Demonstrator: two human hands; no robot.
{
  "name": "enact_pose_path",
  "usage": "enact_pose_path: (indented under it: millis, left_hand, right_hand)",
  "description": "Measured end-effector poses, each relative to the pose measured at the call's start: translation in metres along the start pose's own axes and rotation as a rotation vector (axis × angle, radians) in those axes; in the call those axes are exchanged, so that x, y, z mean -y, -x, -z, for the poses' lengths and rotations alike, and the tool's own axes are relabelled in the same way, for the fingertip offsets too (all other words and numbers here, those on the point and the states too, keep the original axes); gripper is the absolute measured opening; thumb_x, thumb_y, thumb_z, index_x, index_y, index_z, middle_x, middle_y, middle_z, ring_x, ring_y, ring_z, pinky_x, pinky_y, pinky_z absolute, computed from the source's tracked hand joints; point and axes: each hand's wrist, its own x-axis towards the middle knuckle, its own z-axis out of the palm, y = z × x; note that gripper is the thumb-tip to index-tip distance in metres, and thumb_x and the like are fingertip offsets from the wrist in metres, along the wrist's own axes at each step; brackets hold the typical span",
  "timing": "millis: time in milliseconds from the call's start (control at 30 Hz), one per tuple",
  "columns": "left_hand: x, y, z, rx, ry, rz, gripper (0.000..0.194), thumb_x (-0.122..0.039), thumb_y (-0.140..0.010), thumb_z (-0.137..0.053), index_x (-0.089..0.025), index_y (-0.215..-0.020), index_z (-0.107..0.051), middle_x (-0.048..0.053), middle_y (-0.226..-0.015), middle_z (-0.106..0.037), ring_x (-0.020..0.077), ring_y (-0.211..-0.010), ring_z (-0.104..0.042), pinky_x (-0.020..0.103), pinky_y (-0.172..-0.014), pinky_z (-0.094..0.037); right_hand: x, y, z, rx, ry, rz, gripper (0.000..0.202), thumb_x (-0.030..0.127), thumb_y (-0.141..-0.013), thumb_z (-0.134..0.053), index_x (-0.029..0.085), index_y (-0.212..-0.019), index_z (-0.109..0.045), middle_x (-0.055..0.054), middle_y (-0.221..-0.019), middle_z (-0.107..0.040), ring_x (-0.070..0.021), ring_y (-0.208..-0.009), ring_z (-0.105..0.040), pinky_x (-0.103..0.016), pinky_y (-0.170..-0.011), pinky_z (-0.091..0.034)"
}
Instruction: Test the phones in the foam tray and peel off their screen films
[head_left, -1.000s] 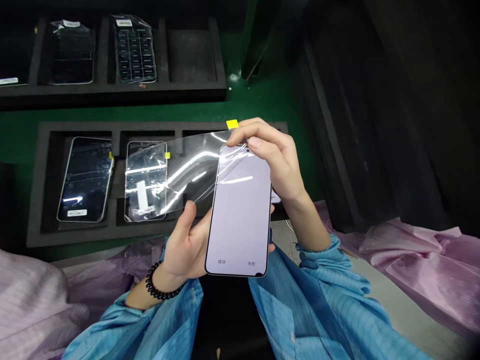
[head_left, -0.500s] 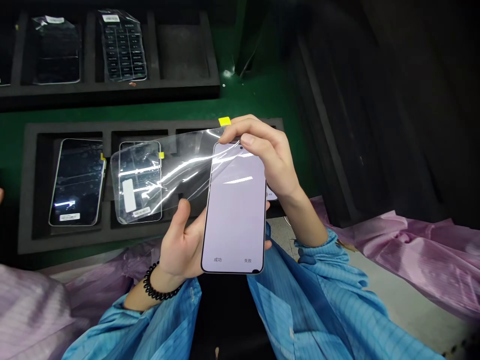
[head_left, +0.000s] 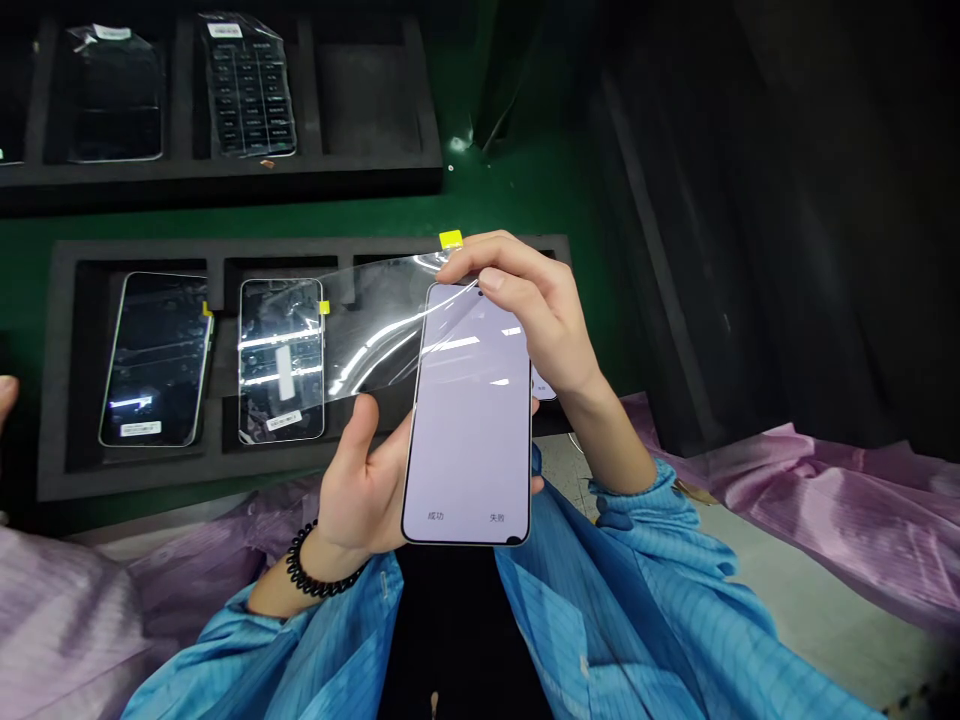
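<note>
My left hand (head_left: 358, 488) supports a smartphone (head_left: 469, 430) from underneath, fingers wrapped behind it and thumb standing clear at its left. The phone's lit screen is pale lilac, with a text label in each bottom corner. Over its top edge curls my right hand (head_left: 536, 300), its fingertips closed on a clear protective film (head_left: 375, 330). That film crosses the upper left of the screen and stretches leftward over the tray. A yellow tab (head_left: 451, 240) shows beside my right fingers. What my right thumb does is hidden.
A black foam tray (head_left: 135, 485) under my hands holds a dark phone (head_left: 157, 360) and another phone (head_left: 262, 310), each near a yellow tab. Part of another lit phone (head_left: 544, 388) shows behind my right wrist. A second tray (head_left: 360, 185) behind holds film-covered phones. Someone's fingertip (head_left: 6, 395) appears at left.
The film's left end has shifted, and the glare on it and on the phone screen has moved. Both my hands and the phone stay almost in place. Another person's fingers reach further in at left.
</note>
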Motion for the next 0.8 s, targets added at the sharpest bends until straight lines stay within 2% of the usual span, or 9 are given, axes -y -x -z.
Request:
enact_pose_path:
  millis: [133, 267, 367, 433, 467, 567, 700, 767, 800]
  left_hand:
    - [0.001, 0.0, 0.0, -0.01, 0.011, -0.014, 0.081, -0.077, -0.098, -0.021, -0.025, -0.152, -0.049, 0.01, -0.159, -0.048, 0.0393, -0.138, -0.053, 0.063, -0.115, -0.043]
    - [0.0, 0.002, 0.004, -0.076, 0.008, -0.045, 0.077, -0.077, -0.098, -0.023, -0.027, -0.15, -0.051, 0.008, -0.158, -0.05, 0.0392, -0.149, -0.041, 0.068, -0.118, -0.038]
    - [-0.011, 0.007, 0.009, -0.243, -0.068, -0.1, 0.079, -0.079, -0.095, -0.03, -0.028, -0.153, -0.047, 0.011, -0.155, -0.052, 0.0411, -0.152, -0.034, 0.072, -0.117, -0.035]
    - [-0.023, 0.011, 0.013, -0.398, -0.151, -0.166, 0.079, -0.078, -0.094, -0.038, -0.028, -0.155, -0.044, 0.011, -0.155, -0.053, 0.042, -0.152, -0.033, 0.073, -0.118, -0.033]
    - [-0.029, 0.012, 0.014, -0.471, -0.197, -0.185, 0.077, -0.076, -0.094, -0.041, -0.029, -0.155, -0.044, 0.01, -0.154, -0.053, 0.0422, -0.151, -0.035, 0.073, -0.118, -0.034]
    - [-0.044, 0.008, 0.015, -0.642, -0.361, -0.216, 0.068, -0.068, -0.097, -0.045, -0.029, -0.152, -0.047, 0.007, -0.152, -0.056, 0.0402, -0.149, -0.04, 0.066, -0.12, -0.037]
    - [-0.044, -0.007, 0.013, -0.686, -0.575, -0.271, 0.06, -0.061, -0.101, -0.04, -0.029, -0.152, -0.048, 0.003, -0.157, -0.051, 0.0332, -0.154, -0.033, 0.053, -0.126, -0.035]
    - [-0.039, -0.01, 0.015, -0.673, -0.682, -0.351, 0.061, -0.061, -0.102, -0.036, -0.031, -0.154, -0.045, 0.002, -0.159, -0.048, 0.0314, -0.156, -0.03, 0.052, -0.129, -0.03]
    - [-0.036, -0.008, 0.017, -0.687, -0.761, -0.442, 0.062, -0.063, -0.102, -0.034, -0.032, -0.155, -0.043, 0.001, -0.161, -0.046, 0.0316, -0.157, -0.027, 0.052, -0.13, -0.026]
  right_hand:
    - [-0.003, -0.002, 0.001, 0.018, -0.082, -0.06, 0.028, 0.044, -0.097, -0.055, 0.023, -0.092, -0.073, -0.002, -0.111, -0.075, -0.0235, -0.12, -0.064, -0.047, -0.114, -0.046]
    - [-0.002, -0.008, 0.012, -0.036, -0.317, -0.006, 0.042, 0.061, -0.085, -0.064, 0.026, -0.063, -0.06, -0.002, -0.133, -0.07, -0.0305, -0.136, -0.056, -0.053, -0.12, -0.041]
    - [0.003, -0.001, 0.022, -0.211, -0.41, 0.125, 0.031, 0.049, -0.084, -0.065, 0.028, -0.062, -0.06, 0.001, -0.13, -0.07, -0.0295, -0.13, -0.06, -0.051, -0.116, -0.045]
    - [0.007, 0.016, 0.027, -0.359, -0.321, 0.207, 0.02, 0.036, -0.086, -0.059, 0.029, -0.069, -0.067, 0.001, -0.12, -0.073, -0.0261, -0.117, -0.065, -0.046, -0.108, -0.05]
    - [0.007, 0.028, 0.029, -0.415, -0.236, 0.256, 0.021, 0.032, -0.086, -0.056, 0.03, -0.071, -0.069, 0.0, -0.112, -0.073, -0.0248, -0.108, -0.067, -0.044, -0.102, -0.052]
    - [0.005, 0.069, 0.031, -0.459, 0.068, 0.264, 0.025, 0.027, -0.087, -0.051, 0.028, -0.071, -0.071, -0.004, -0.096, -0.07, -0.0241, -0.091, -0.066, -0.044, -0.086, -0.054]
    - [0.0, 0.113, 0.033, -0.436, 0.399, 0.077, 0.03, 0.029, -0.09, -0.049, 0.026, -0.07, -0.073, -0.009, -0.09, -0.069, -0.0288, -0.086, -0.068, -0.048, -0.074, -0.056]
    - [-0.001, 0.125, 0.034, -0.378, 0.47, 0.083, 0.028, 0.026, -0.09, -0.051, 0.026, -0.075, -0.075, -0.008, -0.093, -0.071, -0.0283, -0.086, -0.068, -0.048, -0.073, -0.056]
    - [-0.002, 0.128, 0.034, -0.341, 0.497, 0.1, 0.027, 0.024, -0.09, -0.051, 0.026, -0.078, -0.076, -0.007, -0.096, -0.073, -0.0278, -0.087, -0.069, -0.047, -0.073, -0.057]
